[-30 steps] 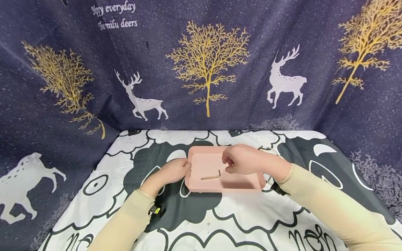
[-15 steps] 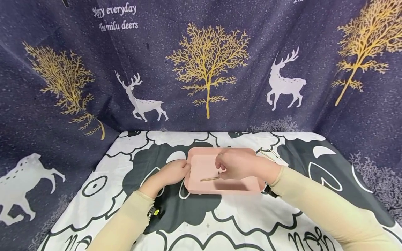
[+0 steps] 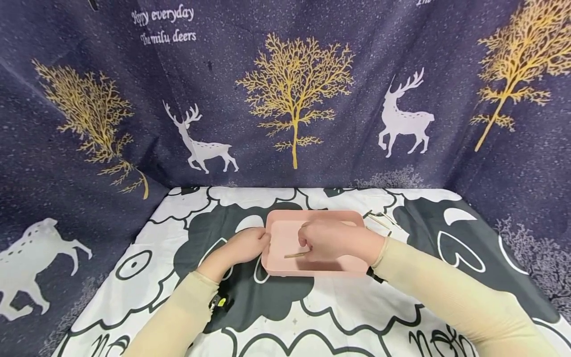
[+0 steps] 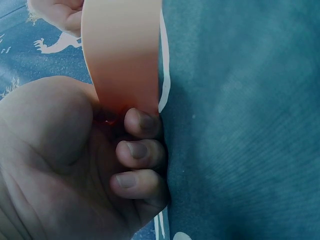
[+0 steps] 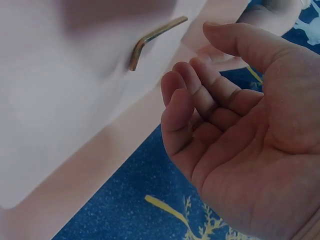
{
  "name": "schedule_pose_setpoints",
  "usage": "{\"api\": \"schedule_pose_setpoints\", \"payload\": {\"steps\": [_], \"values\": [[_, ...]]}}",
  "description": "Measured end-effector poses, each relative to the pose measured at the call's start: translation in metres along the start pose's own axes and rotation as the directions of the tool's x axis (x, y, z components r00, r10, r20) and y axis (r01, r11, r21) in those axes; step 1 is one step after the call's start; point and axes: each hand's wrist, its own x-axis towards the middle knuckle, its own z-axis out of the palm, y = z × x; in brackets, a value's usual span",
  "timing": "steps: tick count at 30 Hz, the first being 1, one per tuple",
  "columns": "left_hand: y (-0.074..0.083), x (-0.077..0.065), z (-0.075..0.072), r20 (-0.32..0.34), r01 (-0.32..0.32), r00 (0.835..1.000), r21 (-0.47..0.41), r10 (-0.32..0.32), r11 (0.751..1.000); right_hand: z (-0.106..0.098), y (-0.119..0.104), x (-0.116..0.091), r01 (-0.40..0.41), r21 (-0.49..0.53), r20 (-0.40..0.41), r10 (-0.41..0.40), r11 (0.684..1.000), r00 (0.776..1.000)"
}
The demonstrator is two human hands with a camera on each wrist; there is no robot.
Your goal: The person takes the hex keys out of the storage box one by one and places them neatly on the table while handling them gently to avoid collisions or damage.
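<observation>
A shallow pink tray (image 3: pixel 312 273) lies on the patterned cloth. My left hand (image 3: pixel 245 245) grips its left end; in the left wrist view, curled fingertips (image 4: pixel 137 149) sit against the tray's wall (image 4: pixel 122 55). Inside the tray rests a brass-coloured hex key (image 3: pixel 294 255), its short leg covered by my right hand in the head view. Over the tray, my right hand (image 3: pixel 327 240) reaches down with loosely bent fingers and nothing between them. From the right wrist, the hex key (image 5: pixel 162 31) shows whole, a short gap away from the thumb and fingertips.
Several thin metal pieces (image 3: pixel 379 218) lie on the cloth (image 3: pixel 267 307) just beyond the tray's right end, partly behind the right wrist. A dark curtain (image 3: pixel 250 114) with deer and trees stands behind the cloth.
My right hand has moved left and lower over the tray, closer to the hex key and now partly covering it. The left hand keeps its place on the tray.
</observation>
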Motion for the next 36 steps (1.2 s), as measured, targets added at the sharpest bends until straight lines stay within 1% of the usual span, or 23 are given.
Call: {"api": "schedule_pose_setpoints", "payload": {"steps": [4,6,7,10,11,12,13,15,16,17,18,19,20,22,24,27,29,30,32,35,36], "values": [[-0.002,0.000,0.002,0.001,-0.001,1.000,-0.005,0.001,1.000,0.002,-0.003,0.006,0.021,-0.040,0.030,-0.020,0.999,0.999],[0.000,-0.001,0.001,0.002,-0.004,1.000,-0.009,0.004,1.000,0.003,-0.003,0.009,0.031,-0.050,0.051,-0.028,0.998,0.998],[0.006,-0.003,-0.002,0.010,0.013,1.000,-0.020,-0.013,1.000,0.003,-0.004,0.009,0.035,-0.055,0.062,-0.032,0.998,0.998],[0.006,-0.004,-0.001,0.006,0.008,1.000,-0.019,-0.007,1.000,0.004,-0.004,0.011,0.047,-0.048,0.086,-0.043,0.998,0.995],[0.000,-0.001,0.002,-0.007,-0.010,1.000,-0.003,0.010,1.000,0.003,-0.004,0.012,0.048,-0.042,0.094,-0.044,0.998,0.995],[0.004,-0.003,-0.001,-0.003,0.001,1.000,-0.014,-0.001,1.000,0.003,-0.005,0.013,0.048,-0.028,0.100,-0.045,0.998,0.994],[0.001,-0.002,0.002,-0.009,-0.002,1.000,-0.007,0.002,1.000,0.004,-0.005,0.013,0.046,-0.020,0.103,-0.044,0.999,0.994],[-0.001,0.000,0.003,-0.010,0.002,1.000,-0.007,-0.002,1.000,0.004,-0.005,0.015,0.058,-0.014,0.114,-0.056,0.998,0.992],[-0.006,0.003,0.006,-0.016,-0.006,1.000,0.001,0.006,1.000,0.004,-0.005,0.015,0.060,-0.012,0.121,-0.058,0.998,0.991],[-0.007,0.003,0.006,-0.010,-0.002,1.000,-0.004,0.002,1.000,0.004,-0.006,0.016,0.063,-0.013,0.128,-0.061,0.998,0.990],[-0.003,0.003,0.004,0.001,0.016,1.000,-0.019,-0.016,1.000,0.004,-0.006,0.017,0.064,-0.022,0.134,-0.061,0.998,0.989],[-0.005,0.004,0.005,0.000,0.016,1.000,-0.016,-0.016,1.000,0.004,-0.006,0.017,0.070,-0.035,0.142,-0.064,0.997,0.988],[-0.003,0.003,0.004,0.004,0.020,1.000,-0.017,-0.020,1.000,0.004,-0.006,0.017,0.081,-0.042,0.146,-0.074,0.996,0.987],[-0.011,0.006,0.009,-0.008,0.002,1.000,0.002,-0.002,1.000,0.004,-0.005,0.018,0.088,-0.057,0.151,-0.078,0.994,0.985],[-0.009,0.004,0.007,-0.010,0.008,1.000,0.008,-0.007,1.000,0.005,-0.005,0.019,0.093,-0.070,0.153,-0.082,0.993,0.985],[0.000,0.000,0.001,-0.004,0.015,1.000,0.002,-0.015,1.000,0.006,-0.003,0.020,0.097,-0.067,0.154,-0.086,0.993,0.984],[0.011,-0.005,-0.007,0.011,0.041,0.999,-0.024,-0.041,0.999,0.007,-0.002,0.021,0.102,-0.064,0.154,-0.092,0.993,0.984],[0.015,-0.006,-0.010,0.017,0.042,0.999,-0.030,-0.042,0.999,0.007,-0.002,0.022,0.105,-0.057,0.151,-0.095,0.993,0.984],[0.009,-0.002,-0.006,0.013,0.035,0.999,-0.018,-0.035,0.999,0.008,-0.001,0.023,0.118,-0.058,0.155,-0.107,0.991,0.982],[-0.012,0.007,0.008,-0.008,-0.006,1.000,0.017,0.006,1.000,0.009,-0.001,0.024,0.110,-0.067,0.160,-0.098,0.992,0.982],[-0.015,0.009,0.010,-0.012,-0.016,1.000,0.024,0.016,1.000,0.010,-0.001,0.025,0.105,-0.070,0.158,-0.093,0.992,0.983]]}}
